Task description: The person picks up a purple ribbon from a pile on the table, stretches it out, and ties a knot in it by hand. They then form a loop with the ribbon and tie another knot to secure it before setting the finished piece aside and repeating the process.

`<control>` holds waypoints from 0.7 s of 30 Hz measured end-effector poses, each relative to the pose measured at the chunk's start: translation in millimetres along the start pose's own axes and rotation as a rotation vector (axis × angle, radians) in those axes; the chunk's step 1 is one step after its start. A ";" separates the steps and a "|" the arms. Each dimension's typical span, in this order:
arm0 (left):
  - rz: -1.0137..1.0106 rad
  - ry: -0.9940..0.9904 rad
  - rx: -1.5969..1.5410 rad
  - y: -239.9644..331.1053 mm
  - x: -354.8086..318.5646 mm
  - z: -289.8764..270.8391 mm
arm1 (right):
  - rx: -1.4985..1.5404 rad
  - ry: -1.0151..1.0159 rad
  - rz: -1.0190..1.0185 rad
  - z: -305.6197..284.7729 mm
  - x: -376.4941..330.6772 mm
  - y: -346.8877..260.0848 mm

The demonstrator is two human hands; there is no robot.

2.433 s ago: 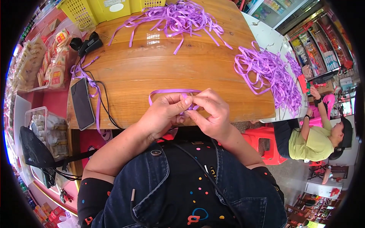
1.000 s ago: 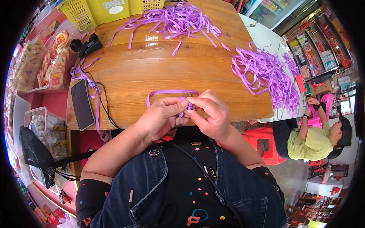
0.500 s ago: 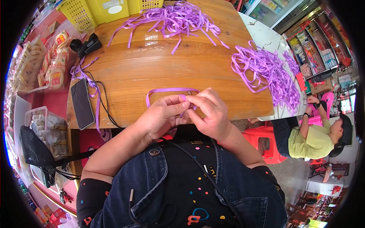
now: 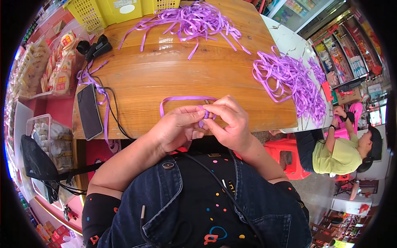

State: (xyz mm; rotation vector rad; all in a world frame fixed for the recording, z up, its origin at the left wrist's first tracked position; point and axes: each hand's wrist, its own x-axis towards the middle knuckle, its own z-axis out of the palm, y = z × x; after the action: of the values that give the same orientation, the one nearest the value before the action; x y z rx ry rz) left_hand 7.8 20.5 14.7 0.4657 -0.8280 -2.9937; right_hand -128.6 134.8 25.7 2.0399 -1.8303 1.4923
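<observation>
Both my hands meet above the front edge of the wooden table (image 4: 136, 74). Between them is a purple ribbon (image 4: 182, 98), whose loop arches on the tabletop just beyond my fingers. My left hand (image 4: 180, 124) pinches the ribbon between thumb and index finger. On the other side, my right hand (image 4: 229, 122) is closed on the same ribbon, thumb and fingertips against a small knotted-looking bit. Part of the ribbon is hidden behind the fingers. A large heap of purple ribbons (image 4: 289, 80) lies to the right, another pile of ribbons (image 4: 198, 20) at the far side.
At left lie a black phone (image 4: 89, 111), a dark cable (image 4: 111, 101) and a black device (image 4: 97, 48). A yellow basket (image 4: 107, 16) stands at the far left, near packaged goods (image 4: 62, 78). Rightward are a red stool (image 4: 289, 159) and a seated person in a yellow-green shirt (image 4: 341, 153).
My right fingers have shifted slightly, and more of the small purple bit shows between the fingertips. The ribbon loop stays almost where it was.
</observation>
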 end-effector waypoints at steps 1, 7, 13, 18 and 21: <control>0.011 0.015 0.021 0.2 -0.7 1.0 | 0.007 0.007 0.019 -0.2 0.1 -0.1; 0.103 0.089 0.122 -1.4 -0.2 3.5 | -0.037 0.006 0.054 -0.7 0.5 -1.2; 0.132 0.082 0.124 -4.8 2.2 -2.0 | -0.117 0.023 -0.024 0.0 -1.1 2.0; 0.145 0.107 0.124 -6.4 2.5 3.5 | -0.152 0.059 -0.054 1.9 -1.5 2.4; 0.162 0.136 0.130 -6.6 1.9 7.9 | -0.206 0.067 -0.063 4.0 -1.2 2.3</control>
State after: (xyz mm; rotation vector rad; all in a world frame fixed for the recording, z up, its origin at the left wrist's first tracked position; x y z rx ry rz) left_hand 4.3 30.0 17.3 0.5677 -0.9990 -2.7382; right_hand -127.8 132.8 21.5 1.9099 -1.7933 1.2806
